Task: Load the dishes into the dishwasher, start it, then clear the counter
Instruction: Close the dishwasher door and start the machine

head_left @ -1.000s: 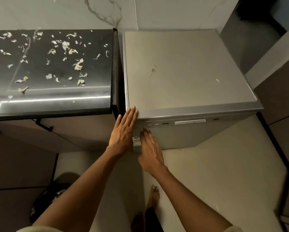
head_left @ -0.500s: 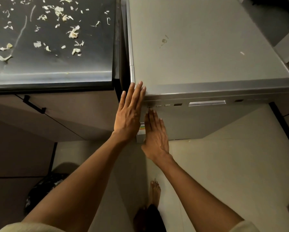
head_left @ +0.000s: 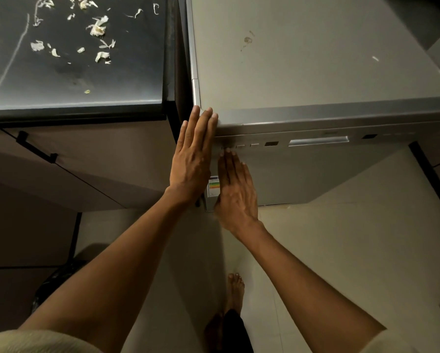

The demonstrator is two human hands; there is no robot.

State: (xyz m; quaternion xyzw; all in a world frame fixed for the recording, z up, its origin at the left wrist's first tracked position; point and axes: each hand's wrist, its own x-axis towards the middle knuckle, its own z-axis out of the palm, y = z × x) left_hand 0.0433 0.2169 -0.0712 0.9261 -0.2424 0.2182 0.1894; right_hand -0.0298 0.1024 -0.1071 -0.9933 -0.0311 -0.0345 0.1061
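Both flat, left hand touching dishwasher, right hand its buttons

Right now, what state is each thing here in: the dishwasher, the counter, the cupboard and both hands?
dishwasher: door shut, top bare but for small marks
control panel: no light seen
left hand: flat, fingers straight, fingertips at the dishwasher's front left corner
right hand: flat against the door, fingertips at the leftmost button
counter: dirty, strewn with pale vegetable scraps
cupboard door: closed

Silver-grey dishwasher with brownish smudge; black countertop flecked with pale peel scraps; sticker banded green, yellow, red; beige floor.
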